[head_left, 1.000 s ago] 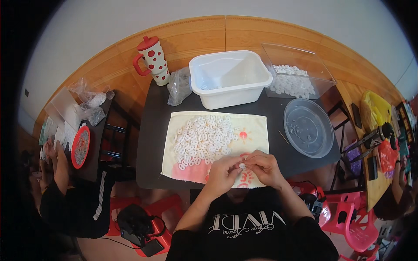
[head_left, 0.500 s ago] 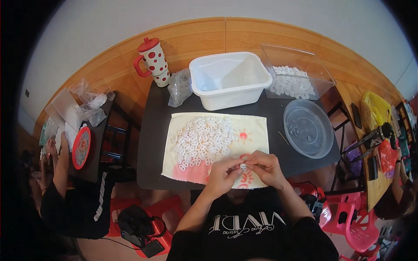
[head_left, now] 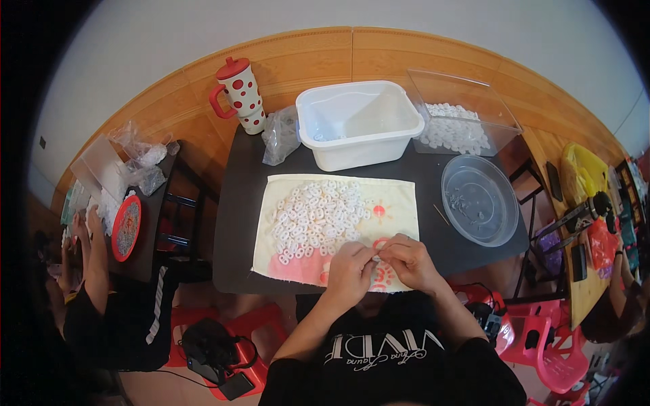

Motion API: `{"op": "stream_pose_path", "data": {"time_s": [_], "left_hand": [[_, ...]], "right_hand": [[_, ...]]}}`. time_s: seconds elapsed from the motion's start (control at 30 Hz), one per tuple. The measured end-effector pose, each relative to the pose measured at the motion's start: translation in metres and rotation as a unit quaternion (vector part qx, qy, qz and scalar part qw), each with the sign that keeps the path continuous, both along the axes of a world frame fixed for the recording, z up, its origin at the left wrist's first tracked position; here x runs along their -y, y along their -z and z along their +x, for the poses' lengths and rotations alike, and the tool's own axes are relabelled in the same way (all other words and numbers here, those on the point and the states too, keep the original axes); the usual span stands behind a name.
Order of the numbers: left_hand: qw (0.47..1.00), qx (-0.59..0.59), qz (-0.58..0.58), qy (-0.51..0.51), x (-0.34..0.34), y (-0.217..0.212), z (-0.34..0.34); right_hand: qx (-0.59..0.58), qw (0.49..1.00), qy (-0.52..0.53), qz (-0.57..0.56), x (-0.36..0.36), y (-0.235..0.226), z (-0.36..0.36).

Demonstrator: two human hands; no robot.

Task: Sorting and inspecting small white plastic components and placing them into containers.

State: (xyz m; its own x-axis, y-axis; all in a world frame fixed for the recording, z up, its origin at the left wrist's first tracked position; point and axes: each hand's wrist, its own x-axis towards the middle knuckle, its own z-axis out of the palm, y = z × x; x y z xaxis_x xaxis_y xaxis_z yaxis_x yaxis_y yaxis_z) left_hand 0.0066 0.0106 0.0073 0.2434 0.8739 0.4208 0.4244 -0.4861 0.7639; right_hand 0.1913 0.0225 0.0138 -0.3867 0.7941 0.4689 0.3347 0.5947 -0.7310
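Observation:
My left hand (head_left: 350,272) and my right hand (head_left: 408,262) meet over the near right part of a pale yellow towel (head_left: 396,196). Their fingertips are pinched together around a small white plastic piece (head_left: 378,258), mostly covered by the fingers. Left of them on the towel lies a heap of small white pieces with two holes (head_left: 318,213), shaped like a figure eight. The towel has red and pink prints and rests on a dark table (head_left: 237,223).
Behind the towel stand a white tub (head_left: 359,152), a spotted tumbler (head_left: 244,98), a plastic bag (head_left: 279,135) and a clear bin (head_left: 467,128) of white pieces. A round clear tray (head_left: 479,199) with small dark bits sits right. Another person works at the left table beside a red tray (head_left: 126,229).
My left hand has turned and its fingers have closed in over the small white piece, which showed more plainly before. My right hand stays nearly in place.

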Motion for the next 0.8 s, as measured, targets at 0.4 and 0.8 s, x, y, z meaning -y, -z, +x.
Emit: {"op": "stream_pose_path", "data": {"time_s": [0.4,0.8], "left_hand": [[1.0,-0.005,-0.022,0.012,-0.0032,-0.0003,-0.0035],[0.999,0.011,-0.026,0.024,-0.0049,0.0012,-0.0042]], "right_hand": [[0.029,0.999,0.013,0.027,0.0017,-0.0002,-0.0001],[0.068,0.997,0.004,0.048,-0.0012,-0.0065,-0.0023]]}}
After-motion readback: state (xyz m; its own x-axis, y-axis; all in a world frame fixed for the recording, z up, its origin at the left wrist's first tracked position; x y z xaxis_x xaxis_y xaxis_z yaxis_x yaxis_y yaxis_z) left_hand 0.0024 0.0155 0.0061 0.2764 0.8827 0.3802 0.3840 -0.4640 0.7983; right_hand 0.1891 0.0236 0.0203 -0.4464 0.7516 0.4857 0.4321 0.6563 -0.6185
